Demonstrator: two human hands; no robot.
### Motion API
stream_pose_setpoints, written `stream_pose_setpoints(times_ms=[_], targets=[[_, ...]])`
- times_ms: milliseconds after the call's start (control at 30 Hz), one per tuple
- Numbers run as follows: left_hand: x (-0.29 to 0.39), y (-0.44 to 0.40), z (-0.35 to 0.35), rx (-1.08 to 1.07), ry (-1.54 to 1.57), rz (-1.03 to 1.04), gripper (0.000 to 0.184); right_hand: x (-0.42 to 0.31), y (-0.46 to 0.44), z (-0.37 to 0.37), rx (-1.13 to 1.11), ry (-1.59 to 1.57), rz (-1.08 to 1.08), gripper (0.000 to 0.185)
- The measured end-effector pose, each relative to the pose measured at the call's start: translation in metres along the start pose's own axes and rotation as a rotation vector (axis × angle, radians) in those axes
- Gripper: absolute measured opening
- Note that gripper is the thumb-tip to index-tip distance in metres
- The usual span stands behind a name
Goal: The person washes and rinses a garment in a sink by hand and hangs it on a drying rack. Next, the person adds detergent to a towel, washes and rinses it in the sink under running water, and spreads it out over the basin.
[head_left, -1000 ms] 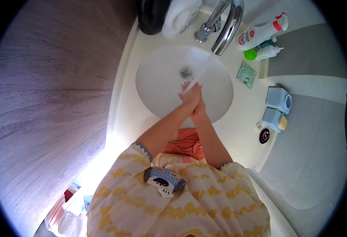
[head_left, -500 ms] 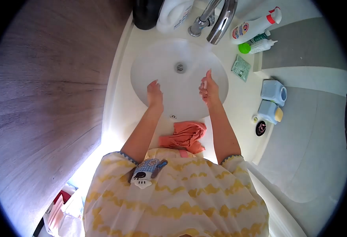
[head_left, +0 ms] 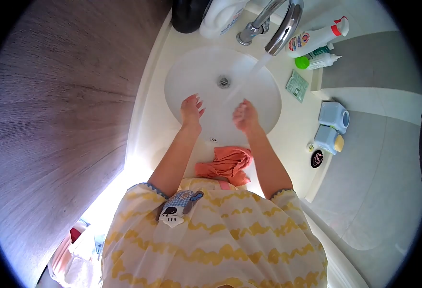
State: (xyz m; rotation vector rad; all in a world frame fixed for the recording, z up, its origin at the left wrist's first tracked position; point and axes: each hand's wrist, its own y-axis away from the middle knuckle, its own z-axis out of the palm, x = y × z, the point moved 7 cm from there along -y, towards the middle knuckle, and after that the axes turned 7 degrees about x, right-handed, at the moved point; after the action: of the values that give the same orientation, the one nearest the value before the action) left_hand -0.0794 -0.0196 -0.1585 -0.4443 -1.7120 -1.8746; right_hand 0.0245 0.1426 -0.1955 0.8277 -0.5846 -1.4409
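Note:
Over the near left part of the white washbasin (head_left: 218, 122) is my left hand (head_left: 192, 110), its fingers loosely bent and apart, with nothing seen in them. My right hand (head_left: 246, 116) hovers over the basin's near right part. Its fingers look curled, but motion smears them, so I cannot make out whether they hold anything. A stream of water (head_left: 249, 77) falls from the chrome tap (head_left: 284, 36) at a slant into the bowl, a little beyond both hands. The drain (head_left: 223, 82) lies on the far side of the bowl. On the counter's front edge rests a crumpled coral cloth (head_left: 228, 163).
Behind the basin stand a black bottle (head_left: 188, 14) and a white bottle (head_left: 223, 17). To the right are a spray bottle (head_left: 314, 41), a small green-capped bottle (head_left: 319, 61), a green packet (head_left: 297, 86) and blue containers (head_left: 333, 115). A wooden panel (head_left: 67, 96) borders the left.
Water runs from the tap now, clearly visible. My right hand has moved left and its fingers have turned inward. My left hand's fingers have spread somewhat.

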Motion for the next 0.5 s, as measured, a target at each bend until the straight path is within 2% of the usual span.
stream_pose_setpoints(times_ms=[67, 167, 267, 367, 500], targets=[[-0.002, 0.003, 0.000, 0.007, 0.006, -0.011, 0.026, 0.026, 0.001, 0.043, 0.229, 0.080, -0.095, 0.021], [-0.005, 0.001, -0.004, -0.020, 0.070, -0.032, 0.029, 0.054, -0.023, 0.077, 0.199, -0.155, 0.004, 0.024], [-0.001, 0.003, -0.009, -0.022, 0.088, -0.034, 0.030, 0.061, -0.054, 0.070, 0.250, -0.304, -0.014, 0.029], [-0.003, 0.000, -0.010, -0.034, 0.110, -0.038, 0.033, 0.061, -0.098, 0.036, -0.063, -0.530, 0.074, 0.030], [-0.034, -0.019, 0.015, 0.032, 0.172, -0.191, 0.026, 0.043, -0.058, 0.020, 0.152, -0.445, -0.057, 0.025]])
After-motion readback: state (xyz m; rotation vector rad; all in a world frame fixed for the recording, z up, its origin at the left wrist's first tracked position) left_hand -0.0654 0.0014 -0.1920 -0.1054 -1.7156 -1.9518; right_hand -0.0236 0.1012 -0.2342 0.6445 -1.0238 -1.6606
